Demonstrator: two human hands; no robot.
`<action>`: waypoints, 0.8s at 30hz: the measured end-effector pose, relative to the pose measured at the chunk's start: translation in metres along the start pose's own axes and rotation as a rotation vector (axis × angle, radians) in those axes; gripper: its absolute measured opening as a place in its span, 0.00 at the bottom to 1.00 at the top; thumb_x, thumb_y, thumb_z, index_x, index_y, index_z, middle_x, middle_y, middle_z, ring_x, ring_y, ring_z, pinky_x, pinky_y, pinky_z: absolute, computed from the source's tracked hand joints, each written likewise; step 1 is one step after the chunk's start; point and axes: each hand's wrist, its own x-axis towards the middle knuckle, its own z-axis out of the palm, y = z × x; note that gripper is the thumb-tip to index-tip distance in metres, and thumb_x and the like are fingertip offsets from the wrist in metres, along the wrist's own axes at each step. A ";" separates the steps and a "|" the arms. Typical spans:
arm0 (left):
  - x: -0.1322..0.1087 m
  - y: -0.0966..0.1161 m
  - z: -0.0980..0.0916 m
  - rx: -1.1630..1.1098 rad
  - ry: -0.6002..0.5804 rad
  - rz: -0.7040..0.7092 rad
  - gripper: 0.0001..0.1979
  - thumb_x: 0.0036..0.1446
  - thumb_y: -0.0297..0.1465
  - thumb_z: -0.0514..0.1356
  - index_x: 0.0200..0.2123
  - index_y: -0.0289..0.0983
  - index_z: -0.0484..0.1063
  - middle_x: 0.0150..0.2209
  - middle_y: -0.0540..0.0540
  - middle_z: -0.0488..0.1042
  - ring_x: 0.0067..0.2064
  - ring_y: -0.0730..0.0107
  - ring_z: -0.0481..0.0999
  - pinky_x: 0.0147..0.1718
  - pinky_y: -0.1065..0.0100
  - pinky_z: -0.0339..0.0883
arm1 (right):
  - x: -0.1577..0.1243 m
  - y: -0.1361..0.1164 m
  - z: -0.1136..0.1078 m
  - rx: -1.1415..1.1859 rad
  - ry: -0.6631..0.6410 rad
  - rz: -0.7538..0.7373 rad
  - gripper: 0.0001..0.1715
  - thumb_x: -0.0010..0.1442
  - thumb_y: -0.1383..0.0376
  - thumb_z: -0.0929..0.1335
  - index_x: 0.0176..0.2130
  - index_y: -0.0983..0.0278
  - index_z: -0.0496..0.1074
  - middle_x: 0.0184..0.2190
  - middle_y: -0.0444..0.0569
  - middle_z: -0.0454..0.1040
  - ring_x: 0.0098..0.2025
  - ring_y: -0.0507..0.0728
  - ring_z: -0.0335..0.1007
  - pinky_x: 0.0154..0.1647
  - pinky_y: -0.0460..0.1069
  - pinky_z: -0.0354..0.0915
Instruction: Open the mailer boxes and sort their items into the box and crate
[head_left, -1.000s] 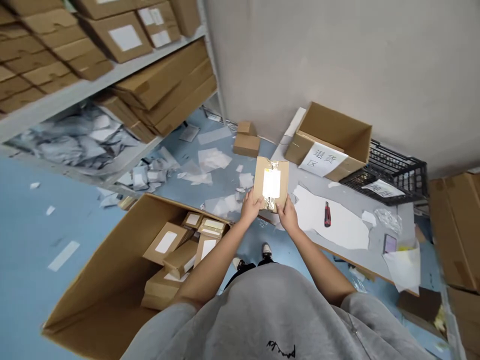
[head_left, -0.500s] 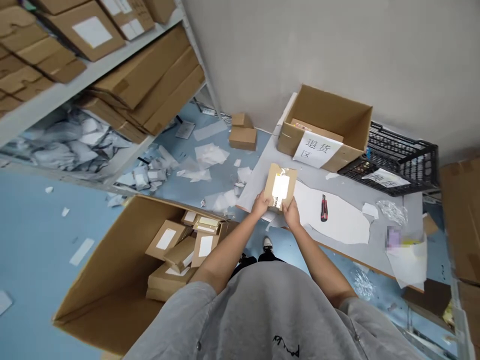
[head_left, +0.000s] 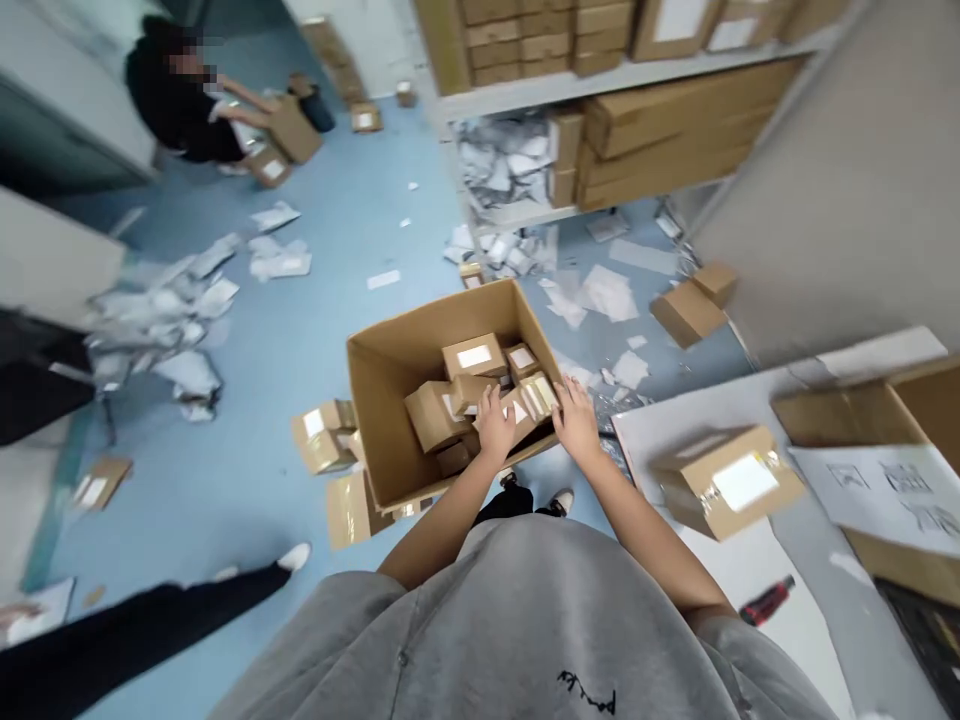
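Head view: the left hand (head_left: 495, 425) and right hand (head_left: 577, 420) have let go of the parcel (head_left: 727, 482), their fingers (head_left: 487, 395) now spread apart over small boxes (head_left: 474, 357) in the carton (head_left: 390, 400). The parcel lies on the bench (head_left: 862, 345) (label up), and a co-worker (head_left: 180, 100) kneels far off.

Two hands (head_left: 496, 425) show above one open carton (head_left: 367, 400) holding about seven small boxes (head_left: 472, 355). Two more boxes (head_left: 686, 310) lie on the floor by the wall, and about two others (head_left: 322, 435) sit just outside the carton. The desk (head_left: 862, 345) carries one taped box (head_left: 727, 480), and one cutter (head_left: 769, 600) lies near it. Farther off are one crouching person (head_left: 180, 100) and one black-trousered leg (head_left: 135, 620).
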 end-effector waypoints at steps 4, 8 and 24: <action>0.022 -0.075 -0.034 0.027 0.040 -0.324 0.30 0.71 0.34 0.57 0.74 0.37 0.62 0.74 0.30 0.64 0.76 0.43 0.62 0.74 0.45 0.58 | 0.045 -0.039 0.073 0.015 -0.183 -0.108 0.33 0.72 0.67 0.63 0.72 0.68 0.68 0.78 0.62 0.60 0.81 0.67 0.51 0.81 0.65 0.52; 0.030 -0.135 -0.036 0.044 -0.008 -0.536 0.30 0.72 0.35 0.57 0.73 0.31 0.61 0.74 0.25 0.63 0.76 0.43 0.62 0.73 0.50 0.58 | 0.070 -0.048 0.143 0.003 -0.379 -0.086 0.35 0.71 0.67 0.64 0.74 0.68 0.66 0.78 0.61 0.59 0.81 0.66 0.51 0.81 0.64 0.50; 0.057 -0.266 0.141 -0.311 -0.268 -1.118 0.32 0.77 0.44 0.52 0.72 0.26 0.63 0.71 0.19 0.67 0.73 0.38 0.69 0.68 0.53 0.64 | 0.100 0.071 0.345 -0.227 -0.790 0.493 0.47 0.75 0.57 0.61 0.80 0.79 0.47 0.82 0.70 0.41 0.84 0.68 0.39 0.81 0.59 0.45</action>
